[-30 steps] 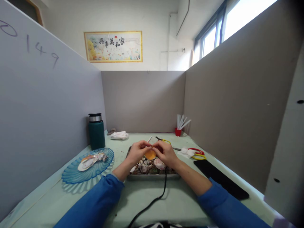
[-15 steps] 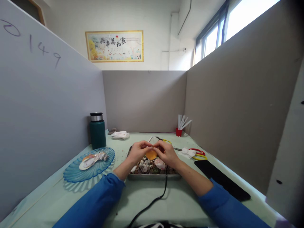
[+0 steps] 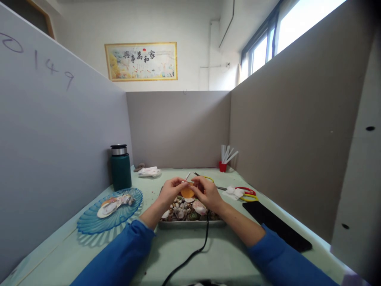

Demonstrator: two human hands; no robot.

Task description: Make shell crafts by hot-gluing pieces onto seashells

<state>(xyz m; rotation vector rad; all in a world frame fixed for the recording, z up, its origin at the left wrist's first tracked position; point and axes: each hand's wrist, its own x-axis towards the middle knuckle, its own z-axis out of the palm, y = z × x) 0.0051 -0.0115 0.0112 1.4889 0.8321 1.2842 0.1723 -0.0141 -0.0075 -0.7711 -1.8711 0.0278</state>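
Over the tray my left hand (image 3: pixel 172 191) is closed in a pinch, thumb against fingers, at the left edge of a round orange piece that looks like a shell (image 3: pixel 187 192). My right hand (image 3: pixel 207 193) curls in from the other side, its thumb and forefinger at the upper right edge of the same shell. The fingertips hide its top, and any smaller thing between them cannot be made out. Below both hands lies a shallow metal tray (image 3: pixel 190 225) full of small shells (image 3: pixel 181 208), with a pinkish shell (image 3: pixel 199 207) near my right wrist.
On the left stand a blue fluted plate (image 3: pixel 98 224) bearing shells and a green bottle (image 3: pixel 121 172). White packets (image 3: pixel 149 171) lie behind. At right are red-and-yellow-handled tools (image 3: pixel 248 193), crumpled tissue (image 3: pixel 233 193), a black slab (image 3: pixel 276 226) and a red cup of white sticks (image 3: pixel 223 167). A black cable (image 3: pixel 196 251) crosses the front.
My hands have drawn slightly apart at the fingertips, and the orange shell shows a little lower between them. The whole view has shifted slightly.
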